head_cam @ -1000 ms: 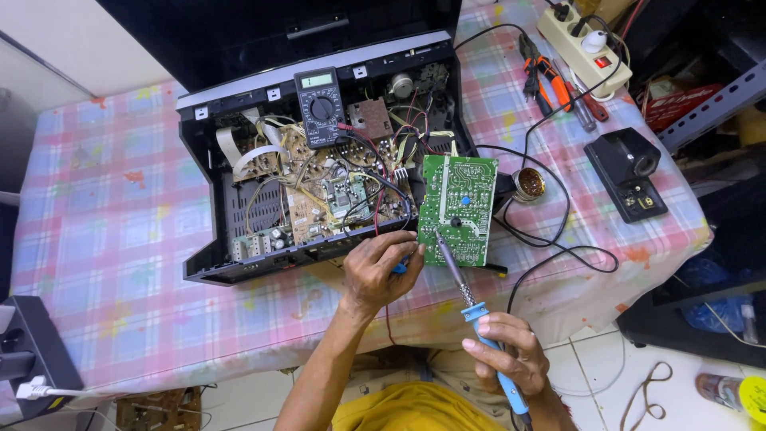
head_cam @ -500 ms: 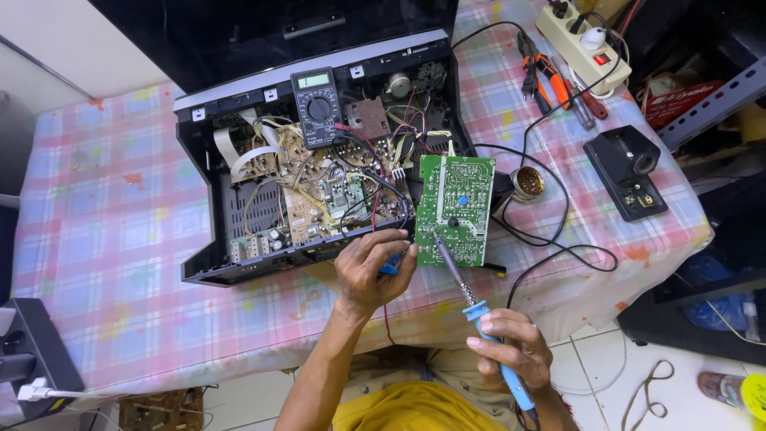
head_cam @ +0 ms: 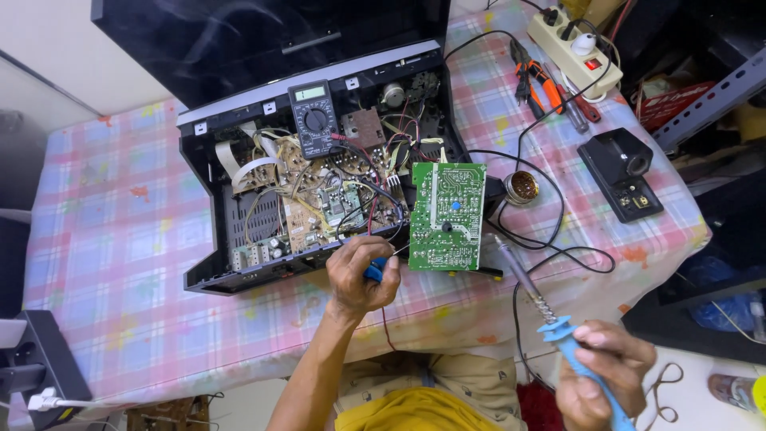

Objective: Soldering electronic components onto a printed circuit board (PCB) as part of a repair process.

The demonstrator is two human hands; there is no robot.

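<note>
An opened black electronic device [head_cam: 263,271] full of boards and wires lies on the checked tablecloth. A green circuit board [head_cam: 448,216] is tipped up at its right side. My left hand [head_cam: 361,273] is closed around a small blue tool [head_cam: 375,270] right beside the board's lower left corner. My right hand [head_cam: 604,377] grips the blue handle of a soldering iron [head_cam: 533,293], whose metal tip points up toward the board's lower right corner, apart from it. A black multimeter [head_cam: 313,118] rests on the device's upper part.
A white power strip [head_cam: 571,49], orange-handled pliers [head_cam: 533,77] and a screwdriver lie at the far right. A black soldering iron stand [head_cam: 625,173] and a round brass tip cleaner [head_cam: 523,186] sit right of the board. Black cables loop across the cloth. A dark box [head_cam: 40,359] stands at bottom left.
My right hand has drawn the soldering iron down and to the right, away from the green board. My left hand stays by the board's lower left corner.
</note>
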